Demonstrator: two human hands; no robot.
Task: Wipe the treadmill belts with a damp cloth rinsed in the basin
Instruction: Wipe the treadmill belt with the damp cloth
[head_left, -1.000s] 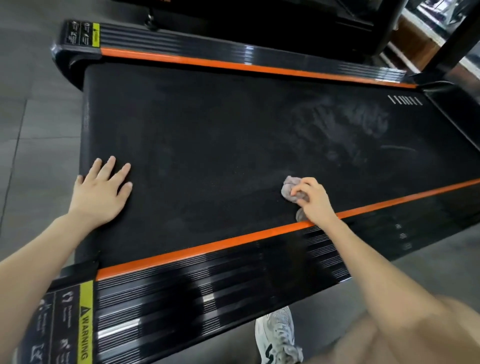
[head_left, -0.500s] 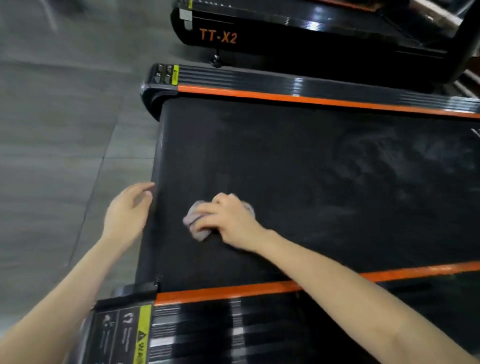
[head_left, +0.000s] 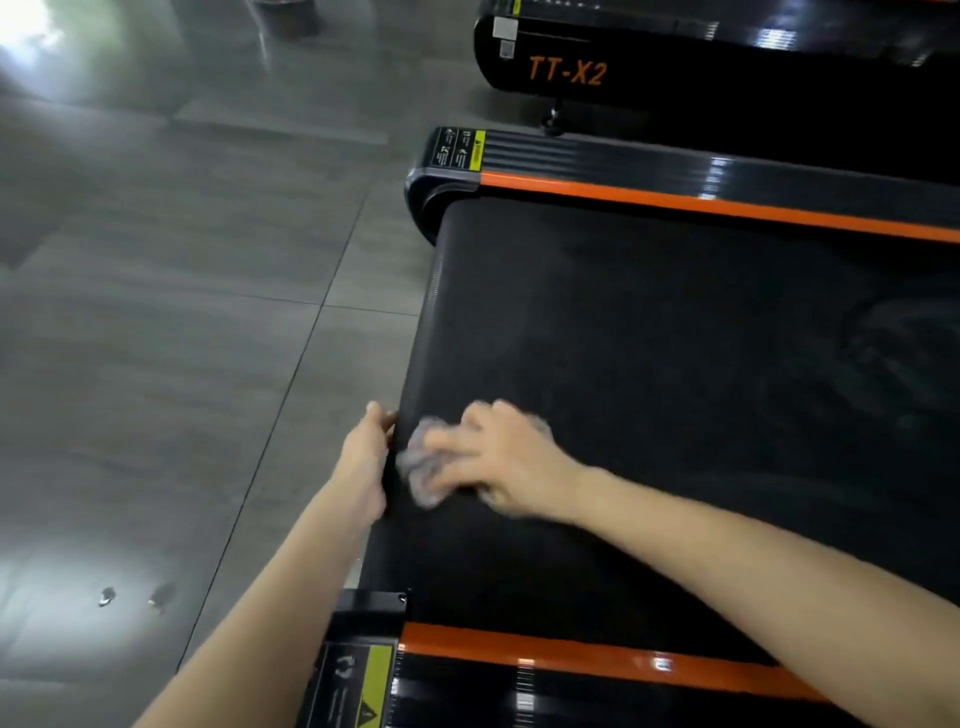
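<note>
The right grip (head_left: 498, 457) is clutching a crumpled grey cloth (head_left: 422, 470) on the black treadmill belt (head_left: 649, 364); the left grip (head_left: 363, 462) is grasping its end.

Our right hand (head_left: 498, 457) holds a crumpled grey cloth (head_left: 421, 467) against the black belt (head_left: 649, 364), close to its end edge; both are blurred. Our left hand (head_left: 363, 462) grips that edge just beside the cloth, thumb on top. Orange stripes (head_left: 701, 205) line both side rails. Beyond stands a second treadmill (head_left: 566, 70) marked TT-X2, on grey floor tiles (head_left: 182, 312).
</note>
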